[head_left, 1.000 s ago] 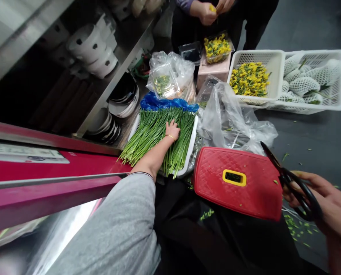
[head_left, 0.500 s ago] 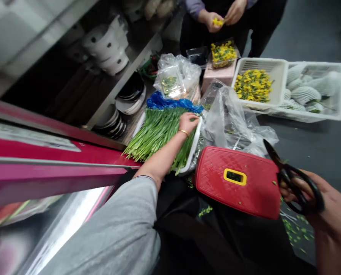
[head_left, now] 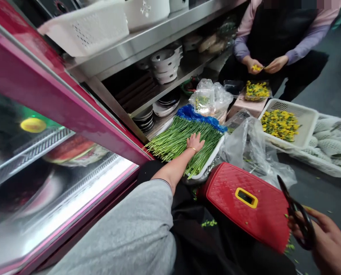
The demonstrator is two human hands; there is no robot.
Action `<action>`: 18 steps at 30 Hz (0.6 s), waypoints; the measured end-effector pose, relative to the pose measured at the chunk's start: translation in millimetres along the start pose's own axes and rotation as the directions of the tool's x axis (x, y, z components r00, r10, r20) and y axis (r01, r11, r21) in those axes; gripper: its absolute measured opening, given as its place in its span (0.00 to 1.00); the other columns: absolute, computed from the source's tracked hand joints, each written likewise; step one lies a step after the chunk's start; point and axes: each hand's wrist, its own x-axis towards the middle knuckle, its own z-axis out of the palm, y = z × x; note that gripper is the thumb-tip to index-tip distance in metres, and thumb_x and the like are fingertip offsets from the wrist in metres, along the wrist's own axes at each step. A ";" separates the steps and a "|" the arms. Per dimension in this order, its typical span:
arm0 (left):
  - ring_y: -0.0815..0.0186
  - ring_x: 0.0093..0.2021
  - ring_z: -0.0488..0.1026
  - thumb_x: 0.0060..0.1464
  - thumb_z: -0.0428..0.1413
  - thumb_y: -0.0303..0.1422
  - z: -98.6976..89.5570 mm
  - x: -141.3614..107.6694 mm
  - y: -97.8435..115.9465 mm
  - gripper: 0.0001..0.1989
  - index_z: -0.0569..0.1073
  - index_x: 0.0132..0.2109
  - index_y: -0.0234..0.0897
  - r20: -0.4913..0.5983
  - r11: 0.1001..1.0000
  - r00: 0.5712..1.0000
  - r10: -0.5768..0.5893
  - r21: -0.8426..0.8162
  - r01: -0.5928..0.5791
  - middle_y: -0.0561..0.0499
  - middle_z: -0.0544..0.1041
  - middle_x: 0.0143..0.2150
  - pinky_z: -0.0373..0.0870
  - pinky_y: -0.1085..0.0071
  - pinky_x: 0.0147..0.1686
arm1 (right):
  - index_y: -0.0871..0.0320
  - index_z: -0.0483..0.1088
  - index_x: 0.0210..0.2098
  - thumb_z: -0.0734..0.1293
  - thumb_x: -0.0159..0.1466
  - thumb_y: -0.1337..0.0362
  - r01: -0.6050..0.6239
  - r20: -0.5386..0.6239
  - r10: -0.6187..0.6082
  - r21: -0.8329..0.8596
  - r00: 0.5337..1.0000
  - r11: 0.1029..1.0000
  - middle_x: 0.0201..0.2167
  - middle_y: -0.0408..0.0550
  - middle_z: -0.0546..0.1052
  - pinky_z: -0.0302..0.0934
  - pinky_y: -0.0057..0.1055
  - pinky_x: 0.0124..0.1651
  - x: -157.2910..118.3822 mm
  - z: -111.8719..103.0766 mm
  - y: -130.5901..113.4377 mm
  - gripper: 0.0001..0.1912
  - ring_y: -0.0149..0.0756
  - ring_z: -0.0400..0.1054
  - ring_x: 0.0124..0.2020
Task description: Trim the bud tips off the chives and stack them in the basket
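A thick layer of long, thin green stalks point(head_left: 170, 143) fills a white basket point(head_left: 209, 162) in front of me. My left hand point(head_left: 195, 142) lies flat over the stalks with its fingers spread, holding nothing. At the lower right, my right hand point(head_left: 322, 233) grips the black handles of a pair of scissors point(head_left: 285, 187), whose dark blades point up and away. Beside that hand stands a red stool point(head_left: 244, 198) with a yellow-rimmed slot in its top. Blue plastic point(head_left: 200, 116) lies along the far ends of the stalks.
A co-worker point(head_left: 285, 42) holds yellow flowers over a clear box of flowers point(head_left: 256, 91). To the right are a white basket of yellow flowers point(head_left: 280, 126) and another of net-wrapped produce point(head_left: 335, 139). Shelves with bowls point(head_left: 164, 67) and a glass-fronted display case point(head_left: 58, 152) border the left.
My left hand has moved from the basket's right edge onto the middle of the stalks, its curled fingers now spread. The scissors stay in my right hand. The view has swung left.
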 end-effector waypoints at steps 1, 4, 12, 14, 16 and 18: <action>0.55 0.68 0.48 0.60 0.42 0.47 -9.2 7.4 -0.1 0.34 0.50 0.68 0.35 -0.048 1.000 0.999 0.001 0.011 -0.001 0.39 0.52 0.69 0.49 0.54 0.63 | 0.51 0.67 0.32 0.74 0.34 0.54 -0.003 0.014 0.003 0.008 1.000 1.000 0.19 0.43 0.71 0.60 0.28 0.17 -2.0 3.2 -1.1 0.26 0.32 0.63 0.17; 0.51 0.68 0.47 0.58 0.44 0.50 -23.0 21.6 -1.8 0.39 0.49 0.68 0.30 -0.081 0.997 0.996 -0.023 0.070 0.029 0.34 0.51 0.69 0.47 0.53 0.63 | 0.54 0.66 0.35 0.74 0.33 0.53 -0.001 0.048 0.000 0.020 0.999 1.000 0.18 0.41 0.72 0.60 0.27 0.18 0.4 11.9 0.6 0.30 0.31 0.64 0.16; 0.48 0.69 0.44 0.59 0.44 0.46 56.7 22.1 -31.5 0.38 0.45 0.68 0.25 0.092 0.973 0.995 0.031 0.225 -0.051 0.30 0.46 0.69 0.46 0.52 0.63 | 0.59 0.63 0.41 0.70 0.42 0.47 0.089 0.097 -0.085 -0.035 0.992 0.995 0.18 0.40 0.71 0.59 0.28 0.22 23.0 22.3 6.9 0.32 0.32 0.65 0.19; 0.47 0.69 0.44 0.59 0.43 0.46 74.0 25.6 -38.0 0.39 0.44 0.68 0.25 0.063 0.964 0.996 0.058 0.256 -0.073 0.30 0.46 0.69 0.45 0.51 0.63 | 0.59 0.64 0.41 0.68 0.47 0.46 0.177 0.083 -0.167 -0.123 0.982 0.977 0.19 0.40 0.70 0.59 0.28 0.23 27.4 24.2 14.0 0.29 0.32 0.65 0.20; 0.46 0.69 0.44 0.59 0.42 0.46 83.2 28.5 -40.7 0.38 0.44 0.68 0.25 0.041 0.954 0.996 0.074 0.290 -0.082 0.29 0.46 0.69 0.45 0.50 0.62 | 0.59 0.65 0.41 0.65 0.51 0.46 0.273 0.083 -0.260 -0.268 0.962 0.924 0.20 0.40 0.69 0.59 0.29 0.25 29.3 28.6 23.5 0.26 0.32 0.64 0.20; 0.46 0.69 0.45 0.60 0.41 0.45 84.7 30.4 -39.3 0.37 0.45 0.68 0.24 0.032 0.944 0.997 0.067 0.320 -0.074 0.29 0.46 0.69 0.45 0.49 0.62 | 0.58 0.65 0.43 0.62 0.56 0.49 0.357 0.117 -0.343 -0.456 0.932 0.815 0.23 0.43 0.71 0.61 0.30 0.28 29.1 36.2 32.3 0.22 0.34 0.67 0.23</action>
